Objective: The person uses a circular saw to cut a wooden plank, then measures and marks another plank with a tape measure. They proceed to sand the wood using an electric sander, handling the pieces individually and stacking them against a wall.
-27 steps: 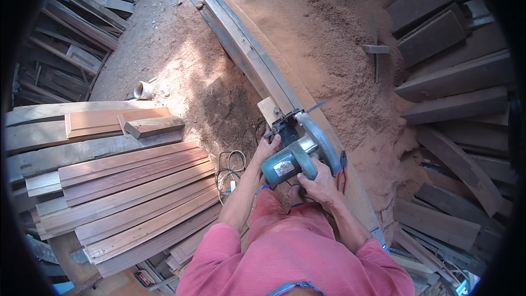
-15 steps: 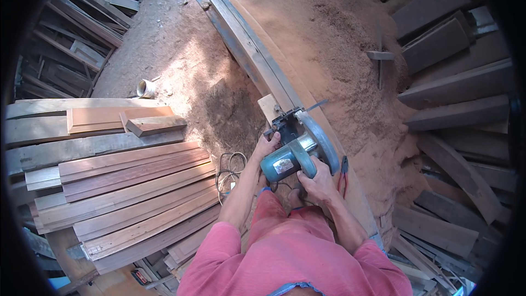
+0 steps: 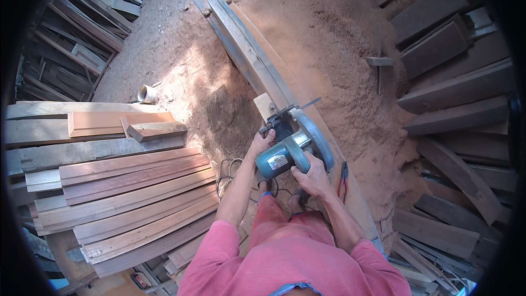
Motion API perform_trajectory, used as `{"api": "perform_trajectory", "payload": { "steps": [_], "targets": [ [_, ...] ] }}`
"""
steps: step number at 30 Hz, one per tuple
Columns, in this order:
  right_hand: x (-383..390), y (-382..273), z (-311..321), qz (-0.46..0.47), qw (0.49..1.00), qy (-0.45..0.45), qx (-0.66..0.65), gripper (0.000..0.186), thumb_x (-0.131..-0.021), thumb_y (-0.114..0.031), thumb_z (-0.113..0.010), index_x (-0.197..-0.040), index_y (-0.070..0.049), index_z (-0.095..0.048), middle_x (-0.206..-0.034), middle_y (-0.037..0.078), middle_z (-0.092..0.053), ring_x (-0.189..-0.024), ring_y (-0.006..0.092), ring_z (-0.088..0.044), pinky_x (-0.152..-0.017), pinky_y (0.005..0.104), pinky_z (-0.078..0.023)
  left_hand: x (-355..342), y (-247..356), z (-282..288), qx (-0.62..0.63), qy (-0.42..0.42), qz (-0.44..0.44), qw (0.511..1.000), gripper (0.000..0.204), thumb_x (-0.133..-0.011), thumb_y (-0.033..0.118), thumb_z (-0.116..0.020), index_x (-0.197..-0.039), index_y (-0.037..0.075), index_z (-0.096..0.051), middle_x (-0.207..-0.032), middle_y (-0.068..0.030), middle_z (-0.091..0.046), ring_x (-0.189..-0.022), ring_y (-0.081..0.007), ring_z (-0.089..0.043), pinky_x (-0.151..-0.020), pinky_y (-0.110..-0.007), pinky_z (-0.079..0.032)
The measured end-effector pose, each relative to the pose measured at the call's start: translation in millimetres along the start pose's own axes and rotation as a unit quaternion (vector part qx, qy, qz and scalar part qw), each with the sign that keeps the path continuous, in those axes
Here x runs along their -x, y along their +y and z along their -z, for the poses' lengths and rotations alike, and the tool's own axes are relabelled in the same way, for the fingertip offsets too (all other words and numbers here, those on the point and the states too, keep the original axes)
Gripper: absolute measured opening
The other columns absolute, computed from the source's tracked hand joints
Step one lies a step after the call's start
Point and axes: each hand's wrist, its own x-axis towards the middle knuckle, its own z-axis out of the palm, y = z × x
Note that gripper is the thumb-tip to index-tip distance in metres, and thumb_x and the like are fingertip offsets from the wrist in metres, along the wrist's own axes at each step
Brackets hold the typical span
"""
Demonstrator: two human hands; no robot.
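Presently our L hand (image 3: pixel 264 141) & R hand (image 3: pixel 313 176) have fingers closed on circ. saw (image 3: pixel 279 160), ctr. frame; beam (image 3: pixel 248 49) toward upper ctr. prob. remaining, cut done unclear.

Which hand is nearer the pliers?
Right. The right hand, gripping the saw, is just left of the pliers; the left hand, also on the saw, is farther left.

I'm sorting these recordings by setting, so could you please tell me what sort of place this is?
Most likely a woodworking yard or workshop: there is a handheld power saw, a broad spread of sawdust, and many planks piled on both sides.
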Motion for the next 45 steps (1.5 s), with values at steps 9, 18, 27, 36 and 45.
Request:
{"api": "perform_trajectory", "payload": {
  "steps": [9, 18, 27, 36, 45],
  "targets": [
    [-16, -2, -2, 0.029, 0.999, 0.013, 0.013, 0.028, -0.086, -0.013, -0.072, -0.107, 0.002, -0.065, -0.085, 0.016, -0.064, -0.077, 0.0260, -0.062, -0.074, 0.0392, -0.050, -11, 20, -9, -0.002, 0.006, -0.028, 1.000, 0.086, -0.087, 0.051, -0.080, -0.153, 0.013, -0.040, -0.125, -0.0047, -0.065, -0.102, -0.0172, -0.068, -0.079, -0.034, -0.059],
    [-30, 0, -9, 0.047, 0.999, 0.015, 0.014, 0.030, -0.085, -0.013, -0.073, -0.110, 0.002, -0.065, -0.084, 0.018, -0.065, -0.075, 0.0283, -0.064, -0.074, 0.0398, -0.051, -23, 27, 2, 0.009, -0.004, -0.042, 0.999, 0.090, -0.091, 0.047, -0.078, -0.159, 0.016, -0.028, -0.123, -0.0085, -0.065, -0.100, -0.0217, -0.070, -0.080, -0.038, -0.060],
    [-54, -10, -4, 0.061, 0.998, 0.030, 0.008, 0.028, -0.085, -0.015, -0.073, -0.106, 0.001, -0.064, -0.082, 0.021, -0.068, -0.077, 0.0376, -0.068, -0.074, 0.0442, -0.052, -44, 56, -4, -0.001, -0.006, -0.019, 1.000, 0.085, -0.088, 0.047, -0.080, -0.153, 0.013, -0.038, -0.127, -0.0083, -0.064, -0.107, -0.0224, -0.068, -0.087, -0.039, -0.060],
    [-63, -10, -11, 0.071, 0.997, 0.032, 0.024, 0.030, -0.084, -0.017, -0.074, -0.106, 0.001, -0.063, -0.086, 0.024, -0.069, -0.084, 0.0428, -0.070, -0.076, 0.0472, -0.053, -34, 70, -7, -0.015, 0.021, -0.019, 0.999, 0.080, -0.086, 0.054, -0.080, -0.143, 0.007, -0.051, -0.123, -0.0069, -0.066, -0.105, -0.0201, -0.067, -0.088, -0.037, -0.058],
    [-85, -18, -13, 0.064, 0.998, 0.018, 0.004, 0.032, -0.084, -0.014, -0.074, -0.111, 0.002, -0.065, -0.089, 0.023, -0.070, -0.082, 0.0362, -0.070, -0.077, 0.0420, -0.053, -52, 81, 4, -0.005, 0.015, -0.037, 0.999, 0.078, -0.086, 0.054, -0.080, -0.140, 0.005, -0.053, -0.122, -0.0072, -0.067, -0.105, -0.0200, -0.067, -0.089, -0.038, -0.057]
  ]
}}
